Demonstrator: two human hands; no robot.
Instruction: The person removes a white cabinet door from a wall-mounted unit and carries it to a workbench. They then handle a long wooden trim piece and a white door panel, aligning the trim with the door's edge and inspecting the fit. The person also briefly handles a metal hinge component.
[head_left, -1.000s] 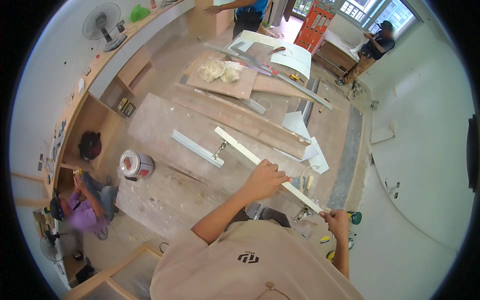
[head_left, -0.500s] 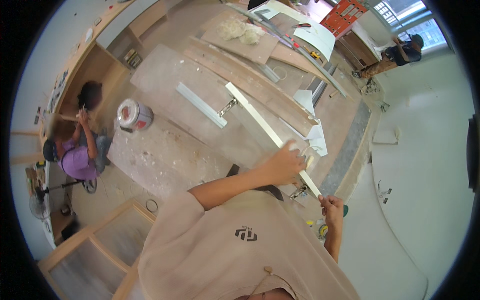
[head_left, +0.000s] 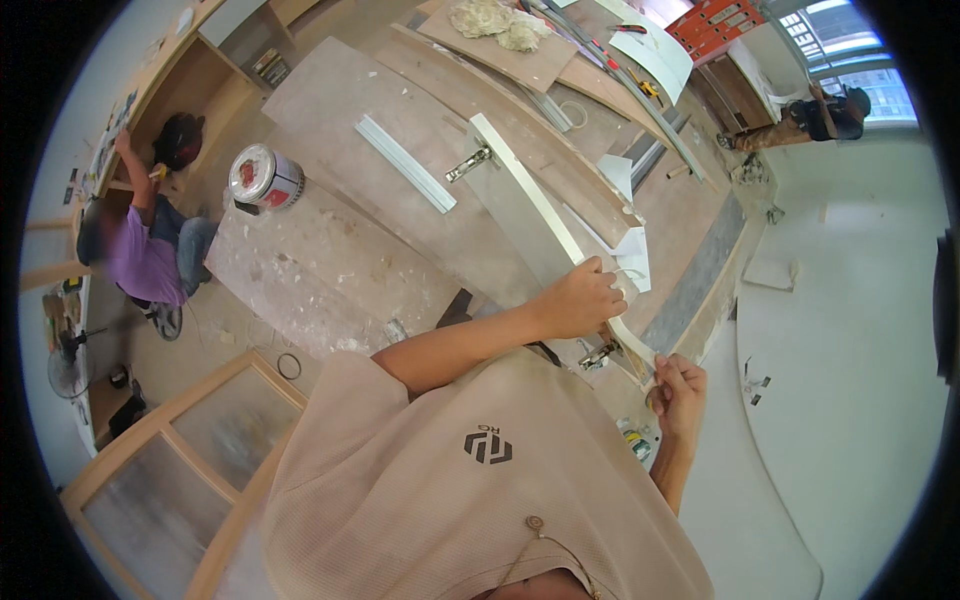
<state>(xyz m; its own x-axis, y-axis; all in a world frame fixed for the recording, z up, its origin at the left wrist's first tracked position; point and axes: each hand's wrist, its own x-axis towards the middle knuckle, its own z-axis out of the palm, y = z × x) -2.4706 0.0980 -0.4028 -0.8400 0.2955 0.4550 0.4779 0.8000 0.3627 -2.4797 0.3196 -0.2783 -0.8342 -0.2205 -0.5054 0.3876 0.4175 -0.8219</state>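
Note:
A cabinet door panel (head_left: 512, 228) lies slantwise before me, with a pale edge strip (head_left: 527, 195) along its long side. Metal hinges are fixed to it: a far hinge (head_left: 468, 164) and a near hinge (head_left: 600, 355). My left hand (head_left: 585, 298) is closed over the panel's edge, fingers curled; a small pale thing shows by the fingers, its kind unclear. At the near corner, the thumb and fingers of my right hand (head_left: 680, 388) pinch the strip's end. Between my hands the strip appears to bow slightly off the edge.
A paint bucket (head_left: 266, 178) and a grooved metal channel (head_left: 405, 163) sit on the dusty work surface (head_left: 330, 265). Long boards (head_left: 520, 130) lie beyond. One person (head_left: 145, 245) sits at the left; another person (head_left: 830, 115) is by the window. A framed door (head_left: 180, 470) leans lower left.
My left fingers have curled tighter over the edge. The strip near my right hand now bows where it looked straight. My view has shifted slightly. The seated person has raised an arm.

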